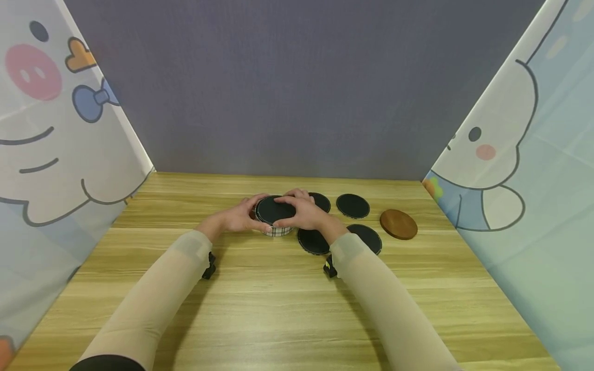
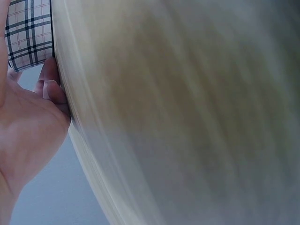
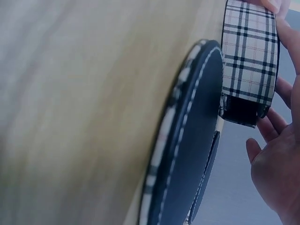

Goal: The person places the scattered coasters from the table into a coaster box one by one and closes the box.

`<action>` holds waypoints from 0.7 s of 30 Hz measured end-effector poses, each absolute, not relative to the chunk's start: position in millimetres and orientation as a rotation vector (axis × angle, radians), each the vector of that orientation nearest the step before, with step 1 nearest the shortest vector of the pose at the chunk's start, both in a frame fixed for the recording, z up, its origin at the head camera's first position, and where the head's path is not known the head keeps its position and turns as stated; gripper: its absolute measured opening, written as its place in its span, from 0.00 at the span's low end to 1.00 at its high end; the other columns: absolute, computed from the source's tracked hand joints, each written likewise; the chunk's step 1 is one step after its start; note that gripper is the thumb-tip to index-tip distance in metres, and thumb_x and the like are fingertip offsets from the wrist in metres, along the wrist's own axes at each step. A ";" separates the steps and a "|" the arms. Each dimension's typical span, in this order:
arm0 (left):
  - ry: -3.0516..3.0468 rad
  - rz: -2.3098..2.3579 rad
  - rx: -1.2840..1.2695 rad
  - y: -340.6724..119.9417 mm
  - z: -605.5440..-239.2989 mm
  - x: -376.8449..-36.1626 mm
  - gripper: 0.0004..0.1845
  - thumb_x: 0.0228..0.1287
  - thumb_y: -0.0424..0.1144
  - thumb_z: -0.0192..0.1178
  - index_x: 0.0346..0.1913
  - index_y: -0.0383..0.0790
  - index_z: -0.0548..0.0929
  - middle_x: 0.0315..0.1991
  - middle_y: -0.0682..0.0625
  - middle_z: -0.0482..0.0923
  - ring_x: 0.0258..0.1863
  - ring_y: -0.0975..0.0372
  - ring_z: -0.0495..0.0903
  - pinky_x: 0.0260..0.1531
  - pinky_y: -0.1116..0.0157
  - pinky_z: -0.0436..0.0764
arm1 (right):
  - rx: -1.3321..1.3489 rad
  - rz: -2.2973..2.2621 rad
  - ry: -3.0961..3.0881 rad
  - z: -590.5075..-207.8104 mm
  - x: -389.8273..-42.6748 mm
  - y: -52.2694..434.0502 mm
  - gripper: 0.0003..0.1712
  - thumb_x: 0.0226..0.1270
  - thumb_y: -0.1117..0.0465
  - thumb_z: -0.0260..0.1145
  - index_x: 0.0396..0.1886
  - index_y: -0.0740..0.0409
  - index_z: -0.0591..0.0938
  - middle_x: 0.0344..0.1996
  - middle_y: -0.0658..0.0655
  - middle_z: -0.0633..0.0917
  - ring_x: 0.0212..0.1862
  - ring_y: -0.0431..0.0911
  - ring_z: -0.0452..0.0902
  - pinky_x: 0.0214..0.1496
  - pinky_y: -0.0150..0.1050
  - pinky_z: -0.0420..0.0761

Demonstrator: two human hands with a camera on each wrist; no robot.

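A round coaster holder [image 3: 248, 56] with a plaid side stands on the table, its side slot dark in the right wrist view. A black round top [image 1: 274, 210] covers it in the head view. My left hand [image 1: 241, 215] grips the holder from the left, thumb along the near side and fingers behind. From the right, my right hand [image 1: 306, 212] curls round it, thumb at the near rim and a finger over the black top. In the left wrist view, fingers [image 2: 50, 77] lie by the plaid wall. Both palms are hidden in the head view.
Black coasters with stitched plaid edges lie to the right: one behind my right hand [image 1: 320, 201], another coaster [image 1: 352, 205], a nearer coaster [image 1: 313, 241] and one partly under my right forearm [image 1: 366, 237]. A brown wooden disc [image 1: 398, 224] lies farther right. A grey panel [image 1: 287, 93] stands behind.
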State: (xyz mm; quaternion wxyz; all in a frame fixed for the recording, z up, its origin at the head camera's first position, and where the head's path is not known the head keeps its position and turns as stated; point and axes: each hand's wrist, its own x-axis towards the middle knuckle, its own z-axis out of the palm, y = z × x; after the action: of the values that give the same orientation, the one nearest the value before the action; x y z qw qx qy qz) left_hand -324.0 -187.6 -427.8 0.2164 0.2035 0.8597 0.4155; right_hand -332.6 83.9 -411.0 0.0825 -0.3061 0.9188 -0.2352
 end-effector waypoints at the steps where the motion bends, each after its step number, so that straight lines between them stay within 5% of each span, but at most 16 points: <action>1: 2.384 1.151 0.559 -188.0 -427.5 -324.0 0.63 0.66 0.61 0.78 0.91 0.59 0.45 0.78 0.34 0.48 0.68 0.45 0.76 0.58 0.56 0.83 | -0.913 -0.702 2.743 -411.0 -332.5 83.8 0.47 0.71 0.33 0.76 0.85 0.39 0.72 0.81 0.57 0.66 0.83 0.57 0.56 0.81 0.64 0.59; 21: 2.392 1.148 0.533 -188.1 -427.5 -323.3 0.61 0.69 0.58 0.77 0.91 0.59 0.43 0.79 0.33 0.48 0.69 0.43 0.75 0.59 0.54 0.83 | -0.911 -0.714 2.729 -409.1 -330.7 84.7 0.47 0.71 0.34 0.76 0.85 0.39 0.72 0.82 0.56 0.66 0.83 0.58 0.55 0.82 0.65 0.57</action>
State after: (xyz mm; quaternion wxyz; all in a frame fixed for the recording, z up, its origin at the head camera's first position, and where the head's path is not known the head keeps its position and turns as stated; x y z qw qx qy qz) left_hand -323.3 -188.1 -427.5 0.2163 0.1923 0.8630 0.4141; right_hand -330.7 84.7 -409.1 0.0884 -0.3060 0.9170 -0.2400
